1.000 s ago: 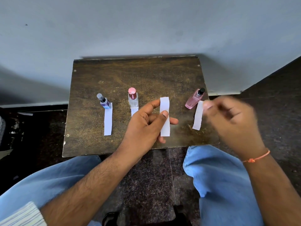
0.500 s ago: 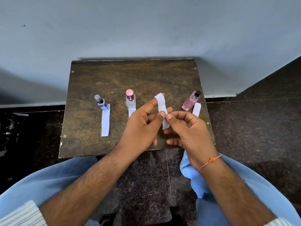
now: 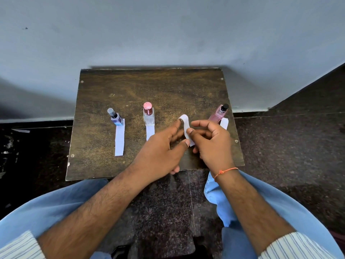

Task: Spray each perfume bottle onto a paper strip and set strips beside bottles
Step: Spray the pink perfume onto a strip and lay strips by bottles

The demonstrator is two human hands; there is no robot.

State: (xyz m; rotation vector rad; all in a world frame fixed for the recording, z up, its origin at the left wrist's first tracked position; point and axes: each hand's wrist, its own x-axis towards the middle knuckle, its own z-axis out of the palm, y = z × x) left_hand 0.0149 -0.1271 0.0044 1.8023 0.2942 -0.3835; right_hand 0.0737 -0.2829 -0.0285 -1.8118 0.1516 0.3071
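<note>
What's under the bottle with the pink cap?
A white paper strip lies under or right against the foot of the pink-capped bottle, running toward the person on the wooden table. The left hand covers the strip's near end, so that part cannot be seen.

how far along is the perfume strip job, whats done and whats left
Looks nearly done: the purple bottle, pink-capped clear bottle and pink bottle each have a paper strip lying beside them. In hand: the left hand and right hand both pinch a fourth, bent strip. No fourth bottle is visible, so what's left is unclear.
</note>
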